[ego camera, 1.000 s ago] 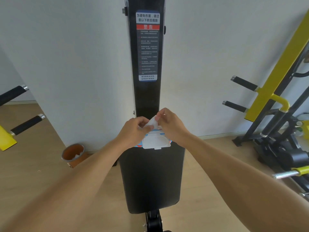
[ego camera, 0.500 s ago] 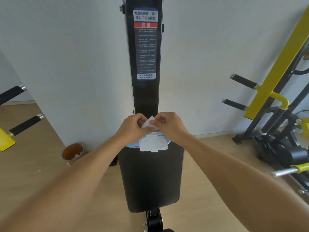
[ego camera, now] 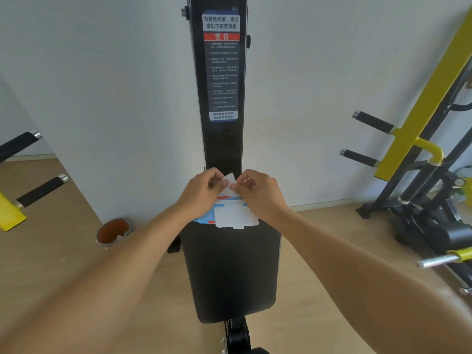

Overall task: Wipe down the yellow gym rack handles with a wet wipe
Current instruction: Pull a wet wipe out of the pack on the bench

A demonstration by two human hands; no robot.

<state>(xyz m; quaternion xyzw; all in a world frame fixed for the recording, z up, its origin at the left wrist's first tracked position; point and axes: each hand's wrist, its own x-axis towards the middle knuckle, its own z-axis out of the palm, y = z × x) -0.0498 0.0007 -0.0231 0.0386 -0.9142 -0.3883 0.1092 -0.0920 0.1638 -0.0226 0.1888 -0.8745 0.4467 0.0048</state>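
Note:
A blue and white wet wipe pack (ego camera: 236,217) lies on the far end of a black bench pad (ego camera: 229,272), its white flap lid open toward me. My left hand (ego camera: 201,191) and my right hand (ego camera: 258,190) meet just above the pack, and both pinch the corner of a white wet wipe (ego camera: 229,180) that sticks up between the fingertips. The yellow gym rack (ego camera: 419,116) slants up at the right, with two black-gripped handles (ego camera: 374,122) (ego camera: 358,157) pointing left from it. Part of another yellow frame (ego camera: 10,215) with black handles (ego camera: 40,190) shows at the left edge.
A black upright post (ego camera: 221,85) with a warning label rises behind the bench against the white wall. An orange bin (ego camera: 113,231) stands on the wooden floor at the left. Black weight-machine parts and a chrome bar (ego camera: 436,260) crowd the right side.
The wipe's corner has come a little farther up out of the pack between my fingertips. My hands stay together over the pack; the view has shifted slightly.

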